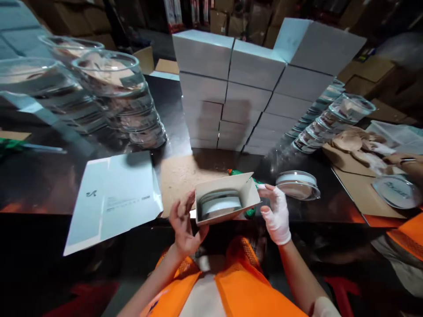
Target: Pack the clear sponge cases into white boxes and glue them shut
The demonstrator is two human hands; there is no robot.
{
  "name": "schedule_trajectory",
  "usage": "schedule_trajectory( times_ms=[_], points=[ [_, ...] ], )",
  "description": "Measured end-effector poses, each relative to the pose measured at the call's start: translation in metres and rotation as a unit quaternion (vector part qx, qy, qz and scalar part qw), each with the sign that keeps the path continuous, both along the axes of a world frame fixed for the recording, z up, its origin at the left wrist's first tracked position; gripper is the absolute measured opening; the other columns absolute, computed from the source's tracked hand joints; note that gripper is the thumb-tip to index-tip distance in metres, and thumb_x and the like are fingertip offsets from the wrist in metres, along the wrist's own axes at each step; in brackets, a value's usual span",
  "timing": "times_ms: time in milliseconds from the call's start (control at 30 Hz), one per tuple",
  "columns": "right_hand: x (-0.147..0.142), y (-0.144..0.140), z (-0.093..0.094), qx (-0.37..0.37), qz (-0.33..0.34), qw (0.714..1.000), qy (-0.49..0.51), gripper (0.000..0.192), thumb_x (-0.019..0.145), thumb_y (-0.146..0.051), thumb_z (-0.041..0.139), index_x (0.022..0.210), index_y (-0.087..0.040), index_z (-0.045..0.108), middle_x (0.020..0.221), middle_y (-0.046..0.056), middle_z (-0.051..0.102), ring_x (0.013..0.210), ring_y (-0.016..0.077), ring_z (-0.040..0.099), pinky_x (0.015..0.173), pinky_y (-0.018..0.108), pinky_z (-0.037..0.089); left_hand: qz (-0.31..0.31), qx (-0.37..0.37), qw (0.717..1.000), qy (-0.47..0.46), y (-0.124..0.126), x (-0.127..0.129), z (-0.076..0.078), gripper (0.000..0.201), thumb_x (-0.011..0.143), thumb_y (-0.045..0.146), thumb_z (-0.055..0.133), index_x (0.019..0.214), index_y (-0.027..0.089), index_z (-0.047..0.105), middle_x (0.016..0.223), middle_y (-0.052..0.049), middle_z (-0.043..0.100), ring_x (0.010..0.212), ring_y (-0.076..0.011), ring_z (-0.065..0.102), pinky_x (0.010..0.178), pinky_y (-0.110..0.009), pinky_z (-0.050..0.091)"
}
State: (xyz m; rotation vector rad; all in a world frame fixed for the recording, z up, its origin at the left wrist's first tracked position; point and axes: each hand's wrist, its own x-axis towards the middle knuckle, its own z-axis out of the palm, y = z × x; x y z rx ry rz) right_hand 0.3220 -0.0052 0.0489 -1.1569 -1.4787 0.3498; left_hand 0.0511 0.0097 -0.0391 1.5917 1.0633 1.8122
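A small open carton (228, 215) is tilted in front of me, its inside facing up. Inside it lies a round container (220, 206) with a pale band round its side. My left hand (187, 231), bare, grips the carton's left end with the thumb below. My right hand (276, 215), in a white glove that leaves fingertips bare, holds the carton's right end by the flap. Behind the carton a green tool-like object (235, 172) is partly hidden. A flat white folded carton (115, 193) with small print lies left of my hands.
A wall of stacked white cartons (203, 90) stands ahead. Stacks of clear round containers rise at left (142, 110) and right (325, 125). One clear round container (297, 185) sits near my right hand. At far right, another person's hand (411, 165) is beside a round lid (396, 191).
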Motion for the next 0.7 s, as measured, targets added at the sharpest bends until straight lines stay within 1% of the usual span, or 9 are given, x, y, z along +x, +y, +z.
schedule_trajectory(
  times_ms=[67,100,200,267,367,467,567,633,700],
  points=[
    [-0.007,0.008,-0.014,-0.016,0.059,0.997,0.049,0.07,0.089,-0.069,0.073,0.146,-0.032,0.055,0.138,0.011,0.068,0.117,0.0283,0.072,0.103,0.047,0.058,-0.016,0.097,0.995,0.025,0.001,-0.003,0.009,0.069,0.09,0.05,0.078,0.15,0.033,0.049,0.143,-0.016,0.064,0.137,-0.0337,0.064,0.107,-0.051,0.058],
    [-0.013,0.011,-0.017,-0.012,0.092,0.994,0.053,0.076,0.084,-0.075,0.075,0.144,-0.032,0.058,0.148,0.012,0.062,0.129,0.0309,0.067,0.109,0.049,0.055,-0.031,0.132,0.99,0.047,0.002,-0.005,0.015,0.062,0.09,0.052,0.077,0.145,0.034,0.054,0.139,-0.014,0.066,0.137,-0.0345,0.063,0.107,-0.053,0.058],
    [-0.038,0.017,-0.014,-0.034,0.158,0.986,0.036,0.076,0.078,-0.091,0.064,0.115,-0.025,0.075,0.165,0.011,0.046,0.153,0.0374,0.046,0.124,0.051,0.042,-0.066,0.149,0.982,0.099,0.005,-0.007,0.028,0.047,0.097,0.067,0.06,0.112,0.025,0.075,0.115,-0.012,0.071,0.124,-0.0348,0.069,0.098,-0.051,0.062],
    [-0.057,0.019,-0.009,-0.073,0.117,0.987,0.086,0.066,0.089,-0.085,0.057,0.105,-0.023,0.075,0.159,0.012,0.053,0.149,0.0341,0.05,0.123,0.047,0.043,-0.051,0.123,0.987,0.095,0.005,-0.004,0.033,0.043,0.1,0.061,0.059,0.098,0.021,0.074,0.107,-0.011,0.072,0.11,-0.0301,0.073,0.088,-0.042,0.063],
    [-0.083,0.02,-0.002,-0.084,0.021,0.972,0.219,0.034,0.096,-0.047,0.066,0.122,-0.026,0.062,0.147,0.011,0.063,0.131,0.0248,0.065,0.109,0.041,0.054,-0.016,0.072,0.997,0.021,0.003,0.002,0.034,0.034,0.096,0.05,0.073,0.117,0.023,0.067,0.112,-0.008,0.072,0.099,-0.0225,0.072,0.081,-0.033,0.061],
    [-0.089,0.021,0.003,-0.083,0.027,0.964,0.253,0.049,0.089,-0.03,0.067,0.135,-0.03,0.048,0.149,0.011,0.061,0.121,0.0208,0.07,0.097,0.036,0.06,-0.006,0.075,0.997,0.002,0.003,0.002,0.033,0.041,0.092,0.05,0.078,0.126,0.031,0.066,0.108,-0.003,0.074,0.099,-0.0208,0.071,0.088,-0.034,0.059],
    [-0.065,0.018,0.002,-0.136,0.011,0.975,0.176,0.039,0.096,-0.041,0.059,0.132,-0.026,0.053,0.139,0.012,0.068,0.116,0.022,0.072,0.096,0.037,0.059,0.026,0.11,0.988,0.103,0.007,-0.008,0.031,0.032,0.09,0.054,0.079,0.106,0.027,0.08,0.092,-0.004,0.075,0.101,-0.0244,0.069,0.092,-0.036,0.055],
    [-0.039,0.014,-0.004,-0.188,-0.075,0.978,0.058,0.038,0.101,-0.053,0.048,0.114,-0.022,0.064,0.117,0.012,0.075,0.105,0.024,0.073,0.095,0.039,0.057,0.032,0.118,0.984,0.126,0.01,-0.014,0.028,0.043,0.088,0.064,0.076,0.102,0.024,0.082,0.088,-0.005,0.073,0.093,-0.0243,0.068,0.085,-0.036,0.055],
    [-0.019,0.012,-0.012,-0.249,-0.174,0.951,-0.055,0.047,0.101,-0.06,0.044,0.095,-0.021,0.068,0.099,0.011,0.075,0.095,0.026,0.071,0.091,0.04,0.054,0.024,0.134,0.982,0.13,0.012,-0.018,0.023,0.056,0.085,0.074,0.072,0.104,0.022,0.081,0.089,-0.006,0.07,0.089,-0.0232,0.066,0.08,-0.035,0.054]
  ],
)
